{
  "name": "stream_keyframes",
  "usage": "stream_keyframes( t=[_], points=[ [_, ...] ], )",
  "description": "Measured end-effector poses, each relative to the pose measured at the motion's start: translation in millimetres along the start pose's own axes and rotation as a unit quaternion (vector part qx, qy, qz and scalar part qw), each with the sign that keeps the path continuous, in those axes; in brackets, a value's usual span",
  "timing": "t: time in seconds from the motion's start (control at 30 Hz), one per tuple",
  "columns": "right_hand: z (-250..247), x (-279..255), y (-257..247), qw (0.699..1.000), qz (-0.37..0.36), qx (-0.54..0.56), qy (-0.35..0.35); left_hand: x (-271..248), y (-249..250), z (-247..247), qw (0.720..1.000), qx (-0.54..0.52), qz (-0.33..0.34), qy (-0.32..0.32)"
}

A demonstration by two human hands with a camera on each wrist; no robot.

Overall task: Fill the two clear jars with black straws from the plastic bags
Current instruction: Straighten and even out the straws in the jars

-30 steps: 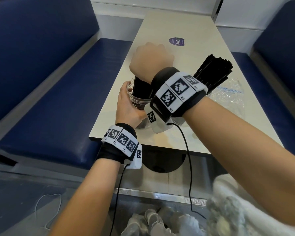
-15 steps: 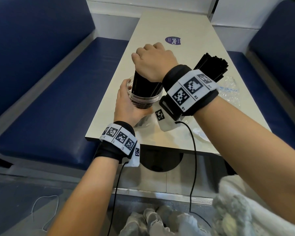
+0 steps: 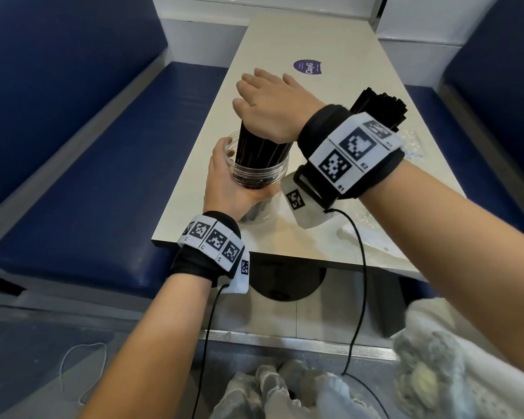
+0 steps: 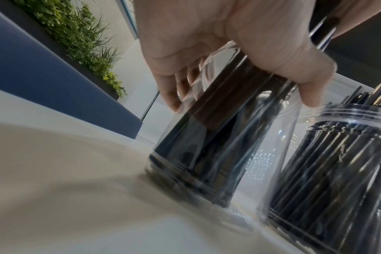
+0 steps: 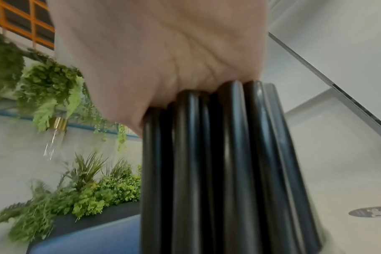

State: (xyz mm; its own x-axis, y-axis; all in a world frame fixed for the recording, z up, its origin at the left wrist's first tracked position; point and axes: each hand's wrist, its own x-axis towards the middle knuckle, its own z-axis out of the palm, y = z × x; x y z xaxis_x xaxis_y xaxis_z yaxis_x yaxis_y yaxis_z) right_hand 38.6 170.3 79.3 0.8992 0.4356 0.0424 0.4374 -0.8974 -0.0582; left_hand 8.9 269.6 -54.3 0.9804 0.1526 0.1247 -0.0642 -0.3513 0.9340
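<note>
A clear jar [image 3: 259,175] stands near the table's front left corner, and my left hand [image 3: 224,186] grips it from the left side. A bundle of black straws [image 3: 260,145] stands in it and sticks out well above the rim. My right hand [image 3: 273,99] lies flat on the straw tops, fingers stretched out. In the right wrist view the palm [image 5: 163,51] rests on the straw ends [image 5: 218,171]. The left wrist view shows my left hand [image 4: 228,43] wrapped round the jar [image 4: 218,137]. A second jar [image 4: 337,163], packed with straws [image 3: 378,107], stands just to the right.
The cream table [image 3: 330,34] has a purple sticker [image 3: 306,67] further back. Crumpled clear plastic bags [image 3: 412,143] lie on its right side behind my right wrist. Blue benches [image 3: 88,176] flank the table on both sides.
My right hand gripped the straw bundle in a fist; now its fingers have spread flat over the straw tops. The left hand has stayed on the jar.
</note>
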Motion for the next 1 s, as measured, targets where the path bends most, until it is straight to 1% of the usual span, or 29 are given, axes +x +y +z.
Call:
stream_keyframes(
  t=[0.03, 0.13, 0.17, 0.2, 0.3, 0.33, 0.37, 0.47, 0.5, 0.6, 0.7, 0.77, 0.87, 0.93, 1.0],
  points=[
    [2, -1, 1, 1.0, 0.002, -0.005, 0.012, 0, 1, 0, 1.0, -0.002, -0.002, -0.003],
    [14, -5, -1, 0.995, 0.019, -0.029, 0.096, -1, 4, 2, 1.0, -0.005, -0.002, -0.012],
    [15, -6, -1, 0.993, 0.021, -0.026, 0.109, 0, 4, 3, 1.0, -0.005, -0.002, -0.013],
    [13, -6, 1, 0.994, 0.017, -0.018, 0.104, 0, 4, 4, 1.0, -0.004, -0.002, -0.013],
    [5, -5, 7, 0.999, -0.001, -0.006, 0.032, 2, 5, 7, 1.0, 0.0, -0.002, -0.005],
    [4, -5, 9, 1.0, 0.0, -0.006, 0.02, 2, 5, 8, 1.0, 0.0, -0.002, -0.005],
    [4, -5, 9, 1.0, 0.003, -0.01, 0.026, 3, 6, 9, 1.0, 0.0, -0.002, -0.005],
    [14, -7, 7, 0.995, 0.01, -0.039, 0.096, 6, 6, 11, 1.0, -0.001, -0.004, -0.005],
    [16, -7, 7, 0.994, 0.013, -0.038, 0.105, 7, 5, 11, 1.0, -0.002, -0.003, -0.005],
    [13, -7, 9, 0.996, 0.022, -0.016, 0.081, 8, 5, 12, 1.0, -0.008, -0.003, -0.007],
    [9, -7, 10, 0.998, 0.015, -0.009, 0.062, 8, 6, 13, 1.0, -0.023, -0.005, -0.009],
    [11, -9, 8, 0.997, 0.025, -0.008, 0.077, 8, 7, 13, 1.0, -0.02, -0.007, -0.013],
    [19, -10, 3, 0.991, 0.062, -0.027, 0.116, 8, 7, 12, 1.0, -0.023, -0.011, -0.018],
    [20, -9, 1, 0.99, 0.068, -0.03, 0.12, 7, 8, 11, 0.999, -0.022, -0.01, -0.021],
    [17, -8, 2, 0.993, 0.056, -0.018, 0.105, 7, 9, 10, 0.999, -0.022, -0.01, -0.023]
  ],
)
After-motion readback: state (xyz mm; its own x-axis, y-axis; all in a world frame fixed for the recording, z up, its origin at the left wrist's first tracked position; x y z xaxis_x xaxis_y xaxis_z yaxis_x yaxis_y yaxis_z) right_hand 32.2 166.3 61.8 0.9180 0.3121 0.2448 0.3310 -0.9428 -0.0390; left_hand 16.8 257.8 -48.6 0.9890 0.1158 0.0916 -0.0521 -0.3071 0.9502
